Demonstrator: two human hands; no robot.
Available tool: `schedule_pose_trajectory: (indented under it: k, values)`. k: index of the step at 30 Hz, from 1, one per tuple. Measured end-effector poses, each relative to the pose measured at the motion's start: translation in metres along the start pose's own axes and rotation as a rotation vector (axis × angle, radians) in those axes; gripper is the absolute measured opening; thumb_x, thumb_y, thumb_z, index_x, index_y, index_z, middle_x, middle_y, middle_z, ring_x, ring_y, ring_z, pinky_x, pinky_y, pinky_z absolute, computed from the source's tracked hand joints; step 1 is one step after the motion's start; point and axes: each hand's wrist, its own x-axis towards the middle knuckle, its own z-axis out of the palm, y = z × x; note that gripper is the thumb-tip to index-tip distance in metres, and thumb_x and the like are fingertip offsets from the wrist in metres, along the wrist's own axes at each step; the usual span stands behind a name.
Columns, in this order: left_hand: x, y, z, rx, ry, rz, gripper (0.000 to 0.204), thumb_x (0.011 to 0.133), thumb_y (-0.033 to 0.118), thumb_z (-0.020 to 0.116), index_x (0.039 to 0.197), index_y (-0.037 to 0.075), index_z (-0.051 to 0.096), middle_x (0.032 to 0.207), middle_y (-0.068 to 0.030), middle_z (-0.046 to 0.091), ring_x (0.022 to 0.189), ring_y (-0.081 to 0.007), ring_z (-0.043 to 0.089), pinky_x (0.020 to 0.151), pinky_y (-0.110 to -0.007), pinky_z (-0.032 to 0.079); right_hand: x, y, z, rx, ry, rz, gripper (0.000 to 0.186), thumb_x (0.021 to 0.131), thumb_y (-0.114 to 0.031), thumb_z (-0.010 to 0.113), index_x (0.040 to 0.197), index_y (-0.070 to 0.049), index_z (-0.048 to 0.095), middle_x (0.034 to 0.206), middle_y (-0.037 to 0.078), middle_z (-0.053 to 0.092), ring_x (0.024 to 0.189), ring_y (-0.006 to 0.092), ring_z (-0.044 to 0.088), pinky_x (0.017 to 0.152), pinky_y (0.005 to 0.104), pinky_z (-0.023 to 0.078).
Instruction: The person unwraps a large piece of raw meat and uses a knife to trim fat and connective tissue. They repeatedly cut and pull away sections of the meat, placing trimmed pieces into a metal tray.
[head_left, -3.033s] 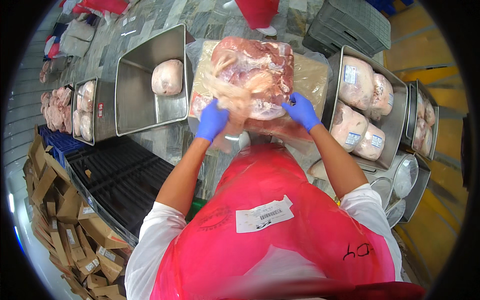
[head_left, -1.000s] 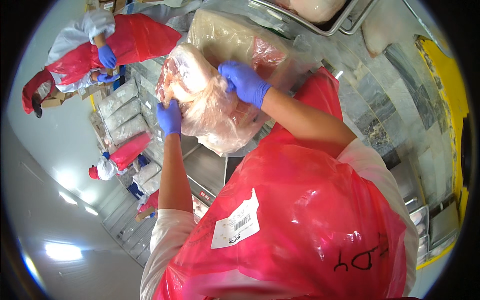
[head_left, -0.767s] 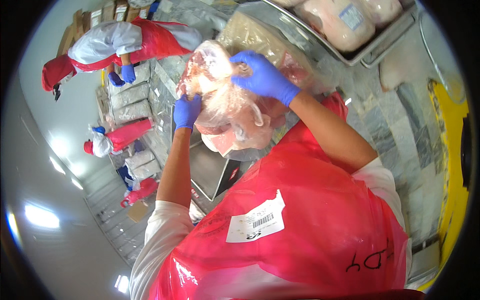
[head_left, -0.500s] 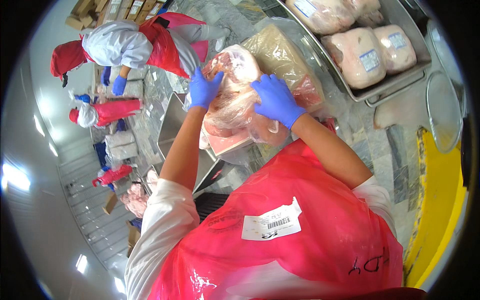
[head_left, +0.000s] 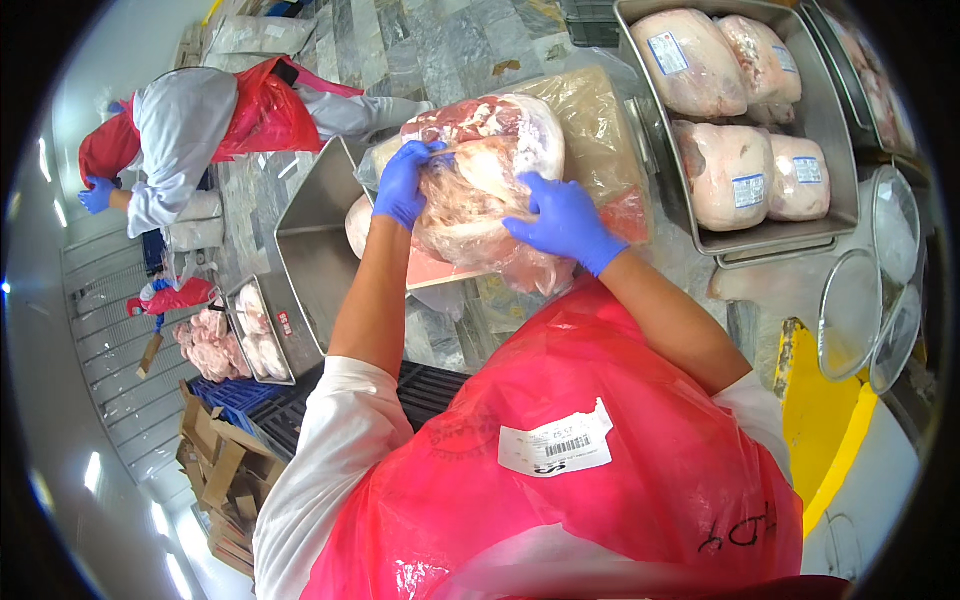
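Note:
A large raw leg of meat (head_left: 480, 150), red at its cut face and pale with fat, rests partly in a loose clear plastic bag (head_left: 540, 268) in front of me. My left hand (head_left: 403, 188), in a blue glove, grips the bag at the meat's left edge with bent fingers. My right hand (head_left: 568, 222), also gloved in blue, has its curled fingers on the plastic at the meat's right side. Below and beyond the meat lies a plastic-lined brown box (head_left: 590, 105); the meat hides much of it.
A steel tub (head_left: 842, 195) at the right holds several labelled, wrapped meat pieces. Another steel tub (head_left: 310, 225) stands left of the box. Round wire-rimmed mesh pieces (head_left: 850, 315) and a yellow barrier (head_left: 820, 420) are at the right. A co-worker (head_left: 190, 140) bends over at the far left.
The meat has turned, showing more of its red cut face. My left hand's fingers have bent in around the plastic, and my right fingers have curled. The co-worker has bent lower; the view has shifted.

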Motion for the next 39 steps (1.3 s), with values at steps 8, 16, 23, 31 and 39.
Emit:
schedule_pose_trajectory:
  k: [8,16,23,31,39]
  values:
    - [-0.045,-0.040,0.002,0.397,0.099,0.299,0.012,0.092,0.002,0.056,0.093,0.003,0.068,0.087,-0.0050,0.068,0.083,-0.0125,0.061,0.079,-0.029,0.050,0.075,-0.009,0.006,-0.149,-0.089,0.329,0.067,0.094,-0.044,0.059,0.153,-0.017,0.040,0.087,0.022,0.072,0.081,0.0398,0.071,0.076,0.0517,0.055]
    - [-0.049,-0.039,0.036,1.253,0.262,0.879,0.071,0.078,0.018,0.080,0.142,0.008,0.050,0.130,-0.0195,0.056,0.116,-0.0353,0.058,0.097,-0.042,0.049,0.142,0.049,0.015,0.130,-0.035,0.053,0.020,0.093,-0.027,0.063,0.096,-0.009,0.069,0.084,0.014,0.070,0.072,0.0304,0.066,0.069,0.0448,0.052]
    - [0.001,-0.035,0.057,1.404,-0.010,0.804,0.041,0.082,0.019,0.074,0.122,0.012,0.071,0.116,-0.0150,0.069,0.106,-0.0398,0.061,0.092,-0.048,0.050,0.137,0.033,-0.015,1.005,-0.109,0.292,0.017,0.092,-0.019,0.070,0.090,-0.003,0.068,0.075,0.000,0.060,0.066,0.0079,0.053,0.063,0.0246,0.045]
    - [0.016,-0.039,0.045,0.220,0.126,0.311,0.020,0.099,0.019,0.061,0.099,0.004,0.073,0.091,0.0003,0.067,0.082,-0.0116,0.058,0.078,-0.027,0.048,0.077,0.020,0.014,-0.127,0.316,-0.096,0.035,0.088,-0.031,0.074,0.106,-0.001,0.069,0.090,0.015,0.067,0.090,0.0365,0.066,0.080,0.0412,0.053]
    - [0.009,-0.011,0.048,0.764,0.025,0.505,0.071,0.087,0.022,0.078,0.143,-0.003,0.043,0.129,-0.0174,0.061,0.115,-0.0237,0.061,0.098,-0.037,0.050,0.132,0.021,-0.013,0.889,-0.042,0.378,0.024,0.094,-0.022,0.068,0.092,0.001,0.073,0.074,0.001,0.065,0.066,0.0085,0.057,0.060,0.0271,0.048]
